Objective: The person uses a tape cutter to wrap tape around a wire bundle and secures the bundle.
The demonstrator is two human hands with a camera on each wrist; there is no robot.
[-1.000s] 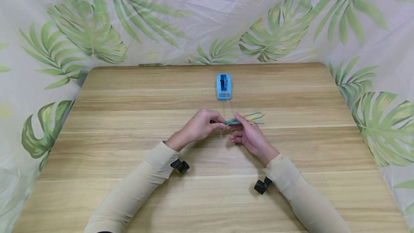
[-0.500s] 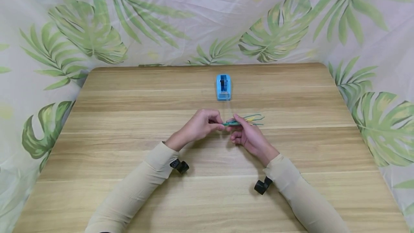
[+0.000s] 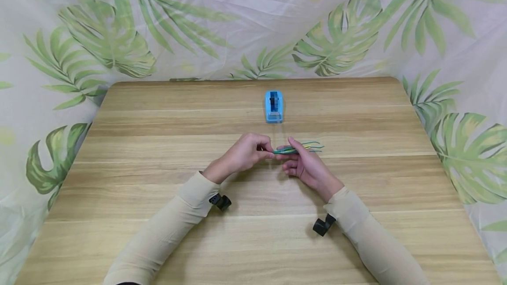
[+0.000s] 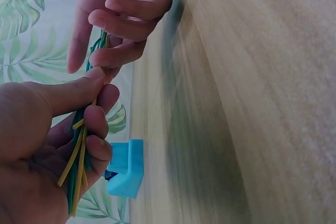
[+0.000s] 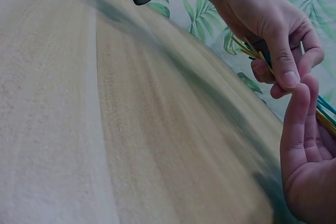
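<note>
A bundle of thin green and yellow strands (image 3: 286,150), like coated wires, spans between both hands over the table. My left hand (image 3: 250,151) pinches its left part between thumb and fingers. Below that pinch, several loose green and yellow ends (image 4: 79,166) cross the palm in the left wrist view. My right hand (image 3: 310,168) holds the other part, thumb on top and fingers beneath, with bent tips fanning out past it to the right. In the right wrist view the fingertips of the two hands meet, and the palm partly covers the strands.
A blue tape dispenser (image 3: 273,107) stands on the wooden table (image 3: 178,113) just beyond the hands. Black wrist cameras (image 3: 220,202) hang at both sleeves. A leaf-patterned curtain (image 3: 245,21) surrounds the table's back and sides.
My right thumb and the loose tips of the strands have shifted slightly, the tips sitting a little closer together. Both hands otherwise keep their places, and the dispenser has not moved.
</note>
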